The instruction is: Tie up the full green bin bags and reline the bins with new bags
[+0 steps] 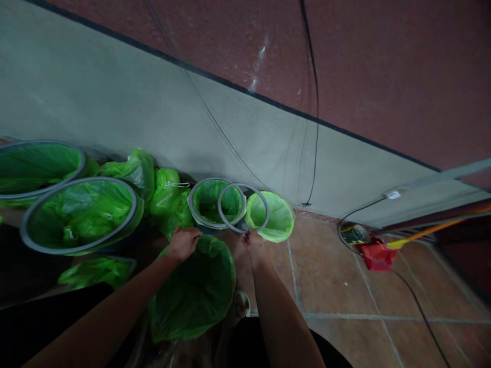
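In front of me stands a bin lined with a green bag [194,301], its mouth wide and without a grey ring. My left hand [184,244] is closed at the far edge of this bag, its fingertips pinching the plastic. A thin grey ring [219,202] is held up by my right hand [253,241], gripped at its near edge. Through and behind the ring show a green-lined bin with a grey rim [191,203] and, to its right, a lighter green-lined bin [282,220].
Two large ringed bins [134,204] with green liners stand at the left. Tied green bags [164,191] lean near the wall. On the tiled floor [326,281] at the right are a red dustpan [379,255], a yellow handle [429,231], a can [358,234] and a black cable [418,304].
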The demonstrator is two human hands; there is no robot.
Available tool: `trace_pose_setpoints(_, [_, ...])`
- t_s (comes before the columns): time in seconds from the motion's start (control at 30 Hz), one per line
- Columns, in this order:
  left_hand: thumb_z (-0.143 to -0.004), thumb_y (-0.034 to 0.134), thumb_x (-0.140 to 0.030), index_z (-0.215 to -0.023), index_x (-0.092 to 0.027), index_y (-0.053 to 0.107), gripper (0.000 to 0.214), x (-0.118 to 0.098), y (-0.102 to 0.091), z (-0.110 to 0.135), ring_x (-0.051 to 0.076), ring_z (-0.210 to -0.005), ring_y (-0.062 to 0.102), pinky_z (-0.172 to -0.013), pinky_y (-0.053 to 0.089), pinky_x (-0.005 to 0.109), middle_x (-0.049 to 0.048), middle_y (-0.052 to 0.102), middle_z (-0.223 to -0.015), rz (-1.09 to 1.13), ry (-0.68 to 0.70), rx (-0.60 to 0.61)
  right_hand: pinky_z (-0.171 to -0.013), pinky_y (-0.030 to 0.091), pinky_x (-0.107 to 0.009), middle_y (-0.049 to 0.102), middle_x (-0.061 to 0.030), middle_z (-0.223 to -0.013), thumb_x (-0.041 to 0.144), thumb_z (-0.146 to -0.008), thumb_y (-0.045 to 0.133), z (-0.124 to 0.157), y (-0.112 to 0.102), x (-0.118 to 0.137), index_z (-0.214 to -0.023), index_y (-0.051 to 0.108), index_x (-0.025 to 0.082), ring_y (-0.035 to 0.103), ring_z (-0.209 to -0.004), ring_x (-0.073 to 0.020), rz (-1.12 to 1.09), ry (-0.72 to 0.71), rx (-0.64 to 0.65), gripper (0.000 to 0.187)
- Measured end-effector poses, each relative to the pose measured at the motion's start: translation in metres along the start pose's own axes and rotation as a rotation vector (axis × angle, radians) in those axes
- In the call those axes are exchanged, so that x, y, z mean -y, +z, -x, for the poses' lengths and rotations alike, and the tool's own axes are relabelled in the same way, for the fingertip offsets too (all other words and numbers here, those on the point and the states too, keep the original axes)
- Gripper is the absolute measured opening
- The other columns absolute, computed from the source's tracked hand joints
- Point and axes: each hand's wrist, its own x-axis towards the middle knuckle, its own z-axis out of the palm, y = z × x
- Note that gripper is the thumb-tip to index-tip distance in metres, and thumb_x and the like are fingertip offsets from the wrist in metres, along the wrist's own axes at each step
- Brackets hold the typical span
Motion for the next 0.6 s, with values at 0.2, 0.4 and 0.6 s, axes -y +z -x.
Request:
trace_pose_setpoints(0.2, [-0.089,0.047,-0.019,-0.100,-0.026,0.077,0.033,0.006,-0.012,0.014,0.030,-0.121,0.064,-0.114,0.033,0.059,0.0082,0.070,-0.131,-0.039,0.104,-0.077,-0.041,0.039,-0.017,0.057,0.0041,-0.051,0.025,-0.089,0.056,0.062,-0.020,0.004,-0.074,0.059,0.017,0.048,-0.041,-0.0073,-0.109,0.052,-0.017,0.018])
trace_pose_setpoints(0.4, [-0.084,0.050,-0.018,-0.098,-0.018,0.074,0.027,0.015,-0.057,0.028,0.030,-0.119,0.064,-0.110,0.042,0.049,0.0128,0.073,-0.122,0.274,-0.114,-0.067,-0.039,0.032,-0.021,0.051,0.0012,-0.041,0.029,-0.082,0.057,0.146,-0.037,-0.032,-0.057,0.065,0.015,0.041,-0.036,-0.0087,0.090,0.075,0.155,0.031])
trace_pose_setpoints(0.6, [-0.098,0.032,-0.038,-0.095,-0.018,0.056,0.031,0.029,-0.093,0.046,0.017,-0.074,0.070,-0.071,0.057,0.031,0.0074,0.074,-0.089,1.052,-0.690,0.077,-0.037,0.030,-0.020,0.060,-0.0008,-0.047,0.020,-0.081,0.052,0.181,-0.035,-0.045,-0.057,0.056,0.017,0.041,-0.034,-0.0085,0.246,0.109,0.206,0.025])
